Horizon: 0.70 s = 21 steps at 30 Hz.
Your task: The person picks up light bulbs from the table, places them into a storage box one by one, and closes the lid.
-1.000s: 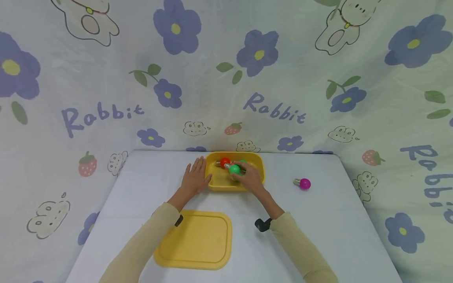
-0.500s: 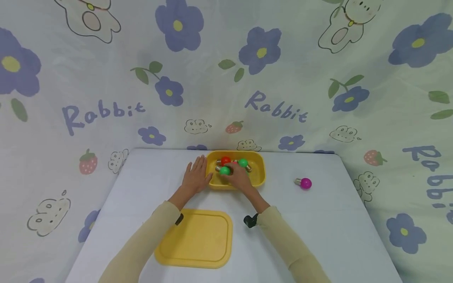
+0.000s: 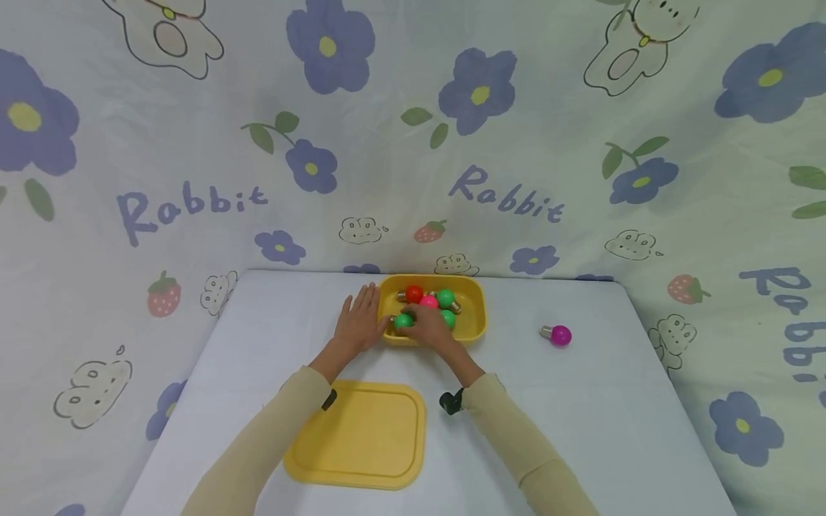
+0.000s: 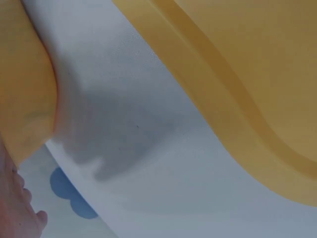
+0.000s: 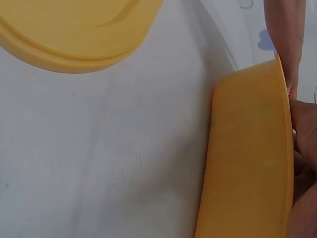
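In the head view my left hand (image 3: 357, 321) lies with straight fingers along the left side of a yellow plastic box (image 3: 474, 326). My right hand (image 3: 429, 326) is inside the box, its thumb and fingers pinching a green light bulb (image 3: 403, 321) at the front left corner. Around it in the box lie a red bulb (image 3: 414, 294), a pink bulb (image 3: 429, 303) and two more green bulbs, one of them at the back (image 3: 446, 298). The right wrist view shows the box's front wall (image 5: 242, 158), which partly hides the right hand (image 5: 306, 148).
A flat yellow lid (image 3: 358, 433) lies on the white table (image 3: 581, 430), in front of the box and partly under the left forearm. Off to the right sits a magenta bulb (image 3: 561, 335) by itself. A printed cloth (image 3: 387, 143) hangs behind the table.
My right hand has moved left and toward the front of the box with the green bulb, uncovering the pink and other green bulbs. The left hand stays at the box's side.
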Each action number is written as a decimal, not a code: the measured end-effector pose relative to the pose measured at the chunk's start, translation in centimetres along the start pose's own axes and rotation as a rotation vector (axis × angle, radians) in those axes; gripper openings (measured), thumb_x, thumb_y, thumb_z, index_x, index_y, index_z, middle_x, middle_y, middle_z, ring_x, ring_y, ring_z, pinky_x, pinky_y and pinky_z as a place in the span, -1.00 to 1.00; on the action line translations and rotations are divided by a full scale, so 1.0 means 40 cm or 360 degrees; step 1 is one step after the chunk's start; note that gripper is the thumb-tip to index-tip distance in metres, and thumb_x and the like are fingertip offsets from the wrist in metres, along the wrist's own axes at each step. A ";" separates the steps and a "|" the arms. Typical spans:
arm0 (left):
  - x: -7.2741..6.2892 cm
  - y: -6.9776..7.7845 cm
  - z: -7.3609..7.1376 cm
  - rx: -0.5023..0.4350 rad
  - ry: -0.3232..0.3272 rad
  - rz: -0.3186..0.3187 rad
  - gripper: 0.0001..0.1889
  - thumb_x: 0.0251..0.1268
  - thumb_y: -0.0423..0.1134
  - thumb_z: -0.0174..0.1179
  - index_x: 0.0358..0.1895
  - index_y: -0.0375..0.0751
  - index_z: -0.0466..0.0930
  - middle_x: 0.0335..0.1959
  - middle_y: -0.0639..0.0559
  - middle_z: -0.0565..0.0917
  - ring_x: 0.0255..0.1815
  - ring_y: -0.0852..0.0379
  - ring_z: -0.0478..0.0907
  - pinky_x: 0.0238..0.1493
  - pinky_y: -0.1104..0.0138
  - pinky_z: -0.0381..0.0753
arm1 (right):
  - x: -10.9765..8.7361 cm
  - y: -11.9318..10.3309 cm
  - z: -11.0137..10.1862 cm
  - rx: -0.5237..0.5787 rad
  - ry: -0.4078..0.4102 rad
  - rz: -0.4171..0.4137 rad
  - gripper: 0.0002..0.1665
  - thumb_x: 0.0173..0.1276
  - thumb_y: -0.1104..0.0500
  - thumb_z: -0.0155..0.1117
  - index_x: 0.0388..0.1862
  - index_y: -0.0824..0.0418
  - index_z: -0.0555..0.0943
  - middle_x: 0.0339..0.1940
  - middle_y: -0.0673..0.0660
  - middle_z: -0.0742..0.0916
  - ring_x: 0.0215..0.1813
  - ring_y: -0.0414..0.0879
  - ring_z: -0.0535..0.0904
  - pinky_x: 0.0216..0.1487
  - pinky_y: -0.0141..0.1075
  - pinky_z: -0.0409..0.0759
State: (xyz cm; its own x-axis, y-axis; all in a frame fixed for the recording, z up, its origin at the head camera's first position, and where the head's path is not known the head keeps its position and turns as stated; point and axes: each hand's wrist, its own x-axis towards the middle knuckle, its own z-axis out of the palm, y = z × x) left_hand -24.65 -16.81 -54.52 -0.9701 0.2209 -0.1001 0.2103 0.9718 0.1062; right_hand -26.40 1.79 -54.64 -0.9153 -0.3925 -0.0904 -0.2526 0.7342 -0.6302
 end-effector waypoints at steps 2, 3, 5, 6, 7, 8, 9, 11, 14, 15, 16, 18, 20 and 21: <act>0.000 0.000 0.000 -0.0010 -0.0009 -0.0001 -0.21 0.61 0.11 -0.20 0.59 -0.39 -0.18 0.62 -0.22 -0.15 0.61 -0.13 -0.22 0.53 -0.07 -0.20 | 0.003 0.000 0.003 -0.0017 -0.0020 0.0010 -0.46 0.30 0.03 0.47 0.22 0.15 0.62 0.08 0.08 0.71 0.02 -0.04 0.58 0.15 -0.18 0.58; 0.001 0.001 0.000 -0.0007 -0.0015 -0.0003 -0.21 0.61 0.11 -0.20 0.59 -0.39 -0.19 0.62 -0.22 -0.15 0.62 -0.13 -0.22 0.53 -0.07 -0.20 | 0.005 0.000 0.005 -0.0023 -0.0030 0.0017 -0.46 0.30 0.02 0.46 0.22 0.14 0.62 0.09 0.07 0.71 0.02 -0.05 0.58 0.15 -0.18 0.58; 0.001 0.001 -0.001 -0.0002 -0.0020 -0.0005 -0.21 0.61 0.10 -0.20 0.59 -0.39 -0.19 0.62 -0.22 -0.15 0.62 -0.13 -0.22 0.53 -0.07 -0.21 | 0.008 0.002 0.006 -0.0019 -0.0048 0.0022 -0.47 0.30 0.02 0.46 0.22 0.14 0.62 0.08 0.07 0.71 0.02 -0.05 0.58 0.15 -0.18 0.58; 0.000 0.001 -0.002 0.0007 -0.0029 -0.0008 -0.21 0.61 0.11 -0.20 0.59 -0.39 -0.20 0.63 -0.21 -0.16 0.62 -0.12 -0.23 0.53 -0.07 -0.21 | 0.010 0.002 0.006 -0.0018 -0.0055 0.0023 -0.47 0.31 0.02 0.46 0.22 0.14 0.63 0.08 0.07 0.71 0.02 -0.05 0.58 0.15 -0.18 0.57; 0.000 0.002 -0.003 0.0012 -0.0034 -0.0010 -0.21 0.61 0.11 -0.21 0.59 -0.39 -0.20 0.63 -0.21 -0.17 0.62 -0.12 -0.23 0.53 -0.07 -0.21 | 0.011 0.003 0.007 -0.0015 -0.0065 0.0025 -0.48 0.31 0.02 0.46 0.21 0.15 0.63 0.08 0.07 0.71 0.02 -0.05 0.58 0.15 -0.18 0.57; -0.002 0.002 -0.004 0.0013 -0.0028 -0.0009 -0.21 0.61 0.10 -0.20 0.59 -0.40 -0.19 0.62 -0.22 -0.15 0.62 -0.13 -0.22 0.53 -0.07 -0.20 | 0.012 0.003 0.006 -0.0014 -0.0074 0.0026 -0.48 0.31 0.03 0.46 0.21 0.15 0.63 0.08 0.07 0.71 0.02 -0.05 0.58 0.16 -0.18 0.57; -0.003 0.002 -0.005 0.0018 -0.0031 -0.0011 -0.21 0.61 0.10 -0.21 0.59 -0.40 -0.19 0.62 -0.22 -0.16 0.62 -0.13 -0.22 0.53 -0.07 -0.20 | 0.012 0.004 0.006 -0.0013 -0.0083 0.0028 -0.48 0.31 0.03 0.46 0.21 0.16 0.63 0.07 0.07 0.71 0.02 -0.05 0.58 0.16 -0.19 0.57; -0.005 0.003 -0.006 0.0019 -0.0024 -0.0008 -0.22 0.61 0.10 -0.20 0.58 -0.41 -0.18 0.62 -0.23 -0.14 0.61 -0.14 -0.20 0.52 -0.08 -0.18 | 0.014 0.005 0.006 -0.0010 -0.0103 0.0030 -0.49 0.31 0.04 0.45 0.21 0.17 0.63 0.07 0.07 0.71 0.01 -0.06 0.58 0.15 -0.20 0.57; -0.005 0.004 -0.008 0.0015 -0.0024 -0.0012 -0.22 0.61 0.10 -0.20 0.58 -0.41 -0.17 0.62 -0.23 -0.13 0.61 -0.14 -0.20 0.52 -0.08 -0.18 | 0.015 0.005 0.005 -0.0007 -0.0131 0.0034 -0.48 0.31 0.04 0.46 0.21 0.17 0.63 0.05 0.06 0.71 0.01 -0.07 0.58 0.15 -0.21 0.57; -0.005 0.005 -0.008 0.0017 -0.0025 -0.0014 -0.22 0.61 0.10 -0.21 0.58 -0.41 -0.17 0.62 -0.23 -0.13 0.61 -0.14 -0.19 0.52 -0.08 -0.18 | 0.016 0.006 0.005 -0.0004 -0.0139 0.0035 -0.48 0.31 0.03 0.46 0.21 0.17 0.63 0.06 0.06 0.71 0.02 -0.07 0.58 0.15 -0.22 0.57; -0.005 0.004 -0.008 0.0018 -0.0022 -0.0014 -0.22 0.61 0.10 -0.20 0.58 -0.41 -0.16 0.62 -0.23 -0.13 0.61 -0.14 -0.19 0.52 -0.08 -0.17 | 0.016 0.005 0.005 -0.0002 -0.0146 0.0034 -0.48 0.31 0.03 0.46 0.20 0.17 0.63 0.06 0.06 0.71 0.03 -0.06 0.58 0.16 -0.22 0.57; -0.004 0.004 -0.007 0.0020 -0.0030 -0.0021 -0.22 0.61 0.11 -0.22 0.59 -0.40 -0.18 0.62 -0.22 -0.14 0.61 -0.13 -0.20 0.52 -0.08 -0.18 | 0.016 0.005 0.004 0.0010 -0.0158 0.0035 -0.48 0.31 0.03 0.46 0.20 0.17 0.63 0.07 0.06 0.71 0.07 -0.06 0.59 0.17 -0.22 0.56; -0.001 0.003 -0.003 0.0026 -0.0030 -0.0024 -0.22 0.61 0.11 -0.23 0.59 -0.39 -0.19 0.62 -0.22 -0.14 0.61 -0.12 -0.21 0.53 -0.07 -0.18 | 0.017 0.005 0.004 0.0028 -0.0167 0.0040 -0.49 0.31 0.04 0.46 0.20 0.18 0.62 0.09 0.06 0.71 0.10 -0.06 0.60 0.18 -0.21 0.56; 0.000 0.002 -0.002 0.0023 -0.0025 -0.0022 -0.22 0.61 0.11 -0.22 0.59 -0.40 -0.18 0.62 -0.22 -0.14 0.61 -0.13 -0.20 0.52 -0.08 -0.18 | 0.017 0.005 0.004 0.0037 -0.0170 0.0042 -0.49 0.32 0.05 0.46 0.20 0.18 0.62 0.09 0.07 0.71 0.11 -0.05 0.60 0.18 -0.21 0.56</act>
State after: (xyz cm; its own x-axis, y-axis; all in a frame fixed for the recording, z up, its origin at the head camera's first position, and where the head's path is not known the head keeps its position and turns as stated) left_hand -24.64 -16.73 -54.45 -0.9710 0.2087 -0.1168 0.1989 0.9759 0.0902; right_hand -27.04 1.60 -54.96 -0.8826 -0.4310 -0.1877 -0.2206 0.7324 -0.6441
